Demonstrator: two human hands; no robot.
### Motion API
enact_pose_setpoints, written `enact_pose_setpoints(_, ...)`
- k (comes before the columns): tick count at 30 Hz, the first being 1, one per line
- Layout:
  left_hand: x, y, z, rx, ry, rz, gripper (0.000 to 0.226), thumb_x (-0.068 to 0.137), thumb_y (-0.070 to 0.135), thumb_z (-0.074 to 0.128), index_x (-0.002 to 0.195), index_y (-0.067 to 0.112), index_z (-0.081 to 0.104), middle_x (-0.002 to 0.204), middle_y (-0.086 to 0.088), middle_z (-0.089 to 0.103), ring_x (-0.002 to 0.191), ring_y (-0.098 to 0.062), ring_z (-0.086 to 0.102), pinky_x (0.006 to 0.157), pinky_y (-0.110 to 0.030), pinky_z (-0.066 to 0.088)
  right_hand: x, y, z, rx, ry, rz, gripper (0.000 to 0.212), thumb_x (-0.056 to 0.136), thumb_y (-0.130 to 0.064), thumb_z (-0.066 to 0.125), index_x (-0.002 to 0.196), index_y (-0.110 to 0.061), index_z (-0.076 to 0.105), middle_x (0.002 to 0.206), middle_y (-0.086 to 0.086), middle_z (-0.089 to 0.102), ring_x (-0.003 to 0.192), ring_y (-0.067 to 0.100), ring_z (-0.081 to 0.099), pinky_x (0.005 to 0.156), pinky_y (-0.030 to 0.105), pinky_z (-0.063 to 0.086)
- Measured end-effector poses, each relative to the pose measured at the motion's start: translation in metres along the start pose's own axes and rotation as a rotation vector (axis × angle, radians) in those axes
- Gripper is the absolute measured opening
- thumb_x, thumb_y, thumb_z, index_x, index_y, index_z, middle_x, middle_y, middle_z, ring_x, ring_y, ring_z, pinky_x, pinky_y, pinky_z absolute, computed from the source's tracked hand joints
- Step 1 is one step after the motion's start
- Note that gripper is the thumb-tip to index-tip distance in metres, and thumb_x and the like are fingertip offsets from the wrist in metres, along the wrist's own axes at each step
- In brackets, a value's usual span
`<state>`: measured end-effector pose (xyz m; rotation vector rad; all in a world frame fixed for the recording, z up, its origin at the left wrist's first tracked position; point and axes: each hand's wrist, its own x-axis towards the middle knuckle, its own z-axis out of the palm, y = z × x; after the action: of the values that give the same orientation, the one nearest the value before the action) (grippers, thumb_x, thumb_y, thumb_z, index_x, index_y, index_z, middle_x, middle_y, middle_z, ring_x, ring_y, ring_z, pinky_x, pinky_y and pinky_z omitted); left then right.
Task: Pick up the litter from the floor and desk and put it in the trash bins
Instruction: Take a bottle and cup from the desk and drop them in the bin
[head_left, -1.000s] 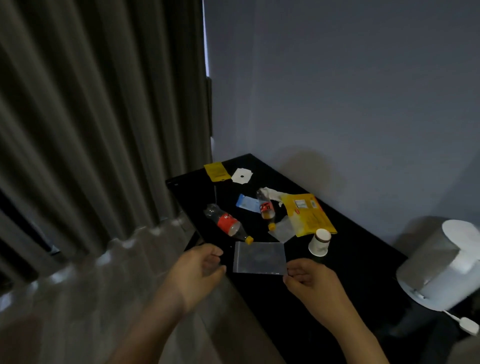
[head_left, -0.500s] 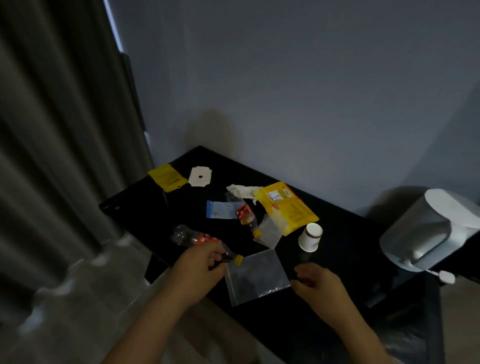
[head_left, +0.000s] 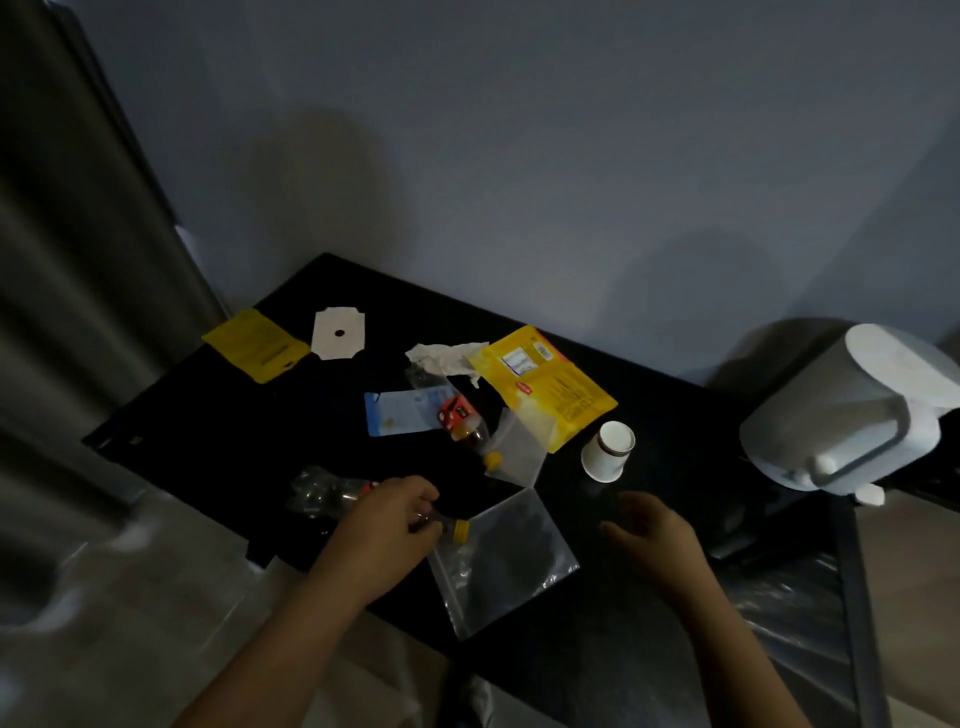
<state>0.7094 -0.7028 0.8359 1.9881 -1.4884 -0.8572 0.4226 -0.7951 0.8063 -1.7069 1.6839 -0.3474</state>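
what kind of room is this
Likely a bedroom or hotel room corner: a black desk against a plain wall, long curtains on the left and a white appliance beside it. Litter, like a bottle, lies on the desk.

A black desk stands against a grey wall.

glossy black desk, clear plastic bag

The left hand covers the bottle mid-body — the white appliance runs off-frame.
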Motion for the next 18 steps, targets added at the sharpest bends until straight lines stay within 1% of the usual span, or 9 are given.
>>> enact_pose_setpoints(1, 0.007, -0.002, 0.000, 0.039, -0.002, 0.000, 0.030, 0.081, 0.017, 0.069, 0.110, 0.020, 0.063, 0.102, 0.005, 0.060, 0.092, -0.006, 0.060, 0.088, -0.024, 0.051, 0.012, 0.002, 0.000, 0.003, 0.010, 0.004, 0.050, 0.085, -0.023, 0.070, 0.130, -0.013, 0.053, 0.122, 0.011, 0.062, 0.091, 0.011, 0.055, 0.070, 0.017, 0.043)
enact_pose_setpoints(3, 0.022, -0.006, 0.000, 0.115, -0.015, 0.001, 0.033, 0.080, 0.018, 0.070, 0.113, 0.018, 0.062, 0.105, 0.003, 0.056, 0.092, -0.007, 0.057, 0.087, -0.020, 0.047, 0.035, 0.006, 0.001, 0.020, 0.034, 0.033, 0.051, 0.084, -0.021, 0.071, 0.131, -0.011, 0.052, 0.121, 0.013, 0.063, 0.087, 0.013, 0.054, 0.063, 0.017, 0.042)
enact_pose_setpoints(6, 0.045, -0.014, 0.000, 0.217, -0.066, -0.019, 0.042, 0.079, 0.022, 0.072, 0.118, 0.019, 0.060, 0.107, 0.005, 0.052, 0.094, -0.006, 0.054, 0.082, -0.013, 0.041, 0.068, 0.011, 0.003, 0.054, 0.077, 0.053, 0.056, 0.083, -0.019, 0.072, 0.132, -0.007, 0.050, 0.119, 0.015, 0.063, 0.089, 0.018, 0.058, 0.064, 0.020, 0.043)
enact_pose_setpoints(9, 0.066, -0.025, 0.003, 0.296, -0.114, -0.063, 0.053, 0.076, 0.023, 0.074, 0.125, 0.019, 0.055, 0.117, 0.002, 0.053, 0.104, -0.010, 0.052, 0.087, -0.018, 0.043, 0.097, 0.015, 0.008, 0.074, 0.077, 0.058, 0.060, 0.080, -0.017, 0.074, 0.133, -0.005, 0.047, 0.122, 0.017, 0.061, 0.100, 0.029, 0.061, 0.072, 0.029, 0.044)
enact_pose_setpoints(11, 0.076, -0.032, 0.008, 0.329, -0.130, -0.083, 0.055, 0.074, 0.022, 0.075, 0.126, 0.018, 0.055, 0.119, -0.001, 0.054, 0.107, -0.014, 0.052, 0.090, -0.022, 0.044, 0.113, 0.018, 0.013, 0.096, 0.079, 0.077, 0.067, 0.079, -0.017, 0.076, 0.136, -0.004, 0.043, 0.128, 0.020, 0.056, 0.110, 0.033, 0.058, 0.078, 0.033, 0.046)
enact_pose_setpoints(14, 0.086, -0.044, 0.017, 0.346, -0.134, -0.111, 0.054, 0.073, 0.022, 0.074, 0.124, 0.018, 0.056, 0.120, -0.002, 0.055, 0.108, -0.016, 0.053, 0.092, -0.026, 0.045, 0.129, 0.021, 0.019, 0.084, 0.082, 0.107, 0.082, 0.078, -0.022, 0.077, 0.144, -0.006, 0.032, 0.142, 0.021, 0.043, 0.125, 0.036, 0.049, 0.097, 0.044, 0.047)
enact_pose_setpoints(15, 0.089, -0.047, 0.020, 0.360, -0.138, -0.115, 0.053, 0.074, 0.023, 0.073, 0.124, 0.018, 0.057, 0.119, -0.002, 0.055, 0.108, -0.017, 0.053, 0.092, -0.027, 0.046, 0.133, 0.022, 0.021, 0.085, 0.092, 0.105, 0.086, 0.077, -0.023, 0.078, 0.146, -0.007, 0.029, 0.144, 0.020, 0.040, 0.127, 0.036, 0.047, 0.100, 0.046, 0.046)
enact_pose_setpoints(18, 0.095, -0.056, 0.028, 0.418, -0.176, -0.124, 0.055, 0.071, 0.025, 0.072, 0.123, 0.021, 0.056, 0.121, -0.002, 0.055, 0.110, -0.020, 0.053, 0.092, -0.031, 0.046, 0.141, 0.024, 0.028, 0.114, 0.192, 0.116, 0.095, 0.075, -0.025, 0.080, 0.148, -0.010, 0.022, 0.147, 0.017, 0.040, 0.131, 0.035, 0.044, 0.100, 0.048, 0.046)
